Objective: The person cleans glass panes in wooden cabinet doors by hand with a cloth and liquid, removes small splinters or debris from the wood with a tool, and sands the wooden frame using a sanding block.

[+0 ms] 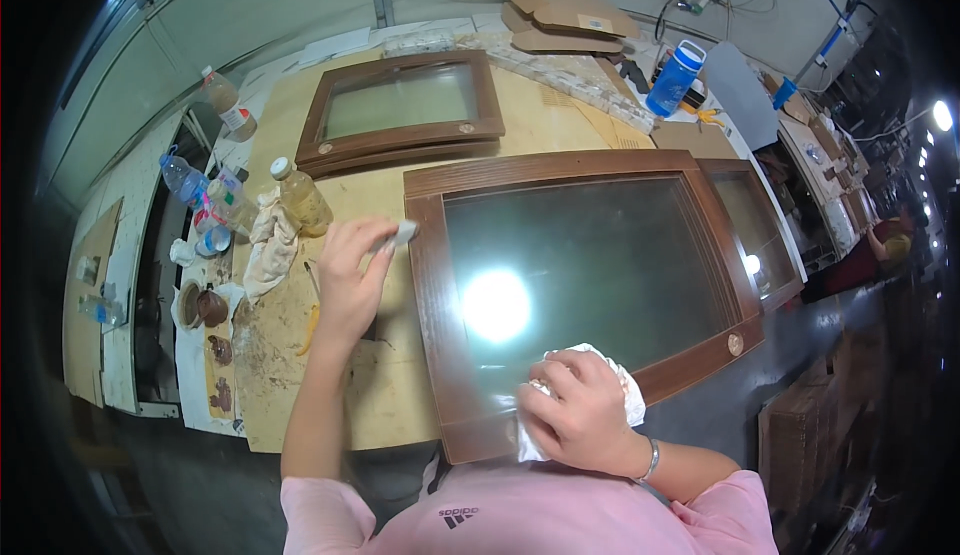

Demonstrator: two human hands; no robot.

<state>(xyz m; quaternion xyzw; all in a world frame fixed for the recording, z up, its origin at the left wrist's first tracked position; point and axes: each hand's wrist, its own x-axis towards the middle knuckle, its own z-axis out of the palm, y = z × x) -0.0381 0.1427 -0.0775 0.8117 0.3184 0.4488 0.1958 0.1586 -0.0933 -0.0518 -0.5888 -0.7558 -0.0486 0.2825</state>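
A brown wood-framed glass door panel (pixel 428 285) lies flat in front of me, its glass reflecting a bright round light. At its left edge, my left hand (pixel 355 270) pinches a small grey piece (pixel 405 233) between thumb and fingers, close to the frame; its exact kind is unclear. Over the panel's near edge my right hand (pixel 582 410) is closed around a crumpled white cloth (pixel 628 393), which rests on the glass and the near rail. A round light-coloured mark (pixel 735 344) shows at the frame's near right corner.
Framed panels (pixel 315 135) lie stacked at the back left; another panel (pixel 790 265) sits under the right side. Left on the worktable (pixel 290 375) are a capped jar (pixel 303 200), a rag (pixel 270 245), bottles and brown-stained cups. A blue jug (pixel 676 80) and cardboard (pixel 565 20) stand behind.
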